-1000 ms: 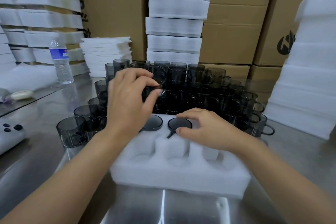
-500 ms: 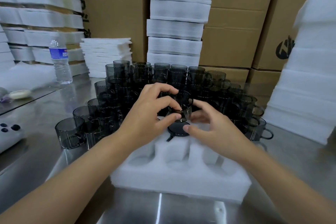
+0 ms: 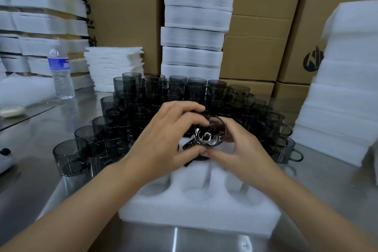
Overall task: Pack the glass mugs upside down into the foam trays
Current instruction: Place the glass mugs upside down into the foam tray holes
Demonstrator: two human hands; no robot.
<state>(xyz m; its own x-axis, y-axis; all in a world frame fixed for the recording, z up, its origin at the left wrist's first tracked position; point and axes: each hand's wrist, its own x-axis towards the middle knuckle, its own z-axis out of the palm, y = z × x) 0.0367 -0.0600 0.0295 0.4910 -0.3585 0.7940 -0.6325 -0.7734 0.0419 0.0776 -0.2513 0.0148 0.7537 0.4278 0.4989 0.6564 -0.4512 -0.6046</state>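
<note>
— Mug (image 3: 210,131) first: where is it?
— In the air over the far row of the foam tray (image 3: 200,210), tipped so one round end faces the camera, with the handle pointing to seven o'clock.
— And the hands?
— The left hand (image 3: 163,139) pinches it from nine o'clock, fingers curled over the top and thumb beneath. The right hand (image 3: 243,149) grips it from three o'clock, with the thumb at the lower rim.
— Anything below?
— A second mug (image 3: 201,158) sits in a far pocket, mostly hidden by the thumbs.
— Around the tray?
— Upright smoky mugs (image 3: 131,96) ring it from nine through twelve to three o'clock on the steel table (image 3: 30,180). A water bottle (image 3: 61,73) stands at ten o'clock. A foam stack (image 3: 194,32) stands at twelve, in front of cardboard boxes (image 3: 261,32).
</note>
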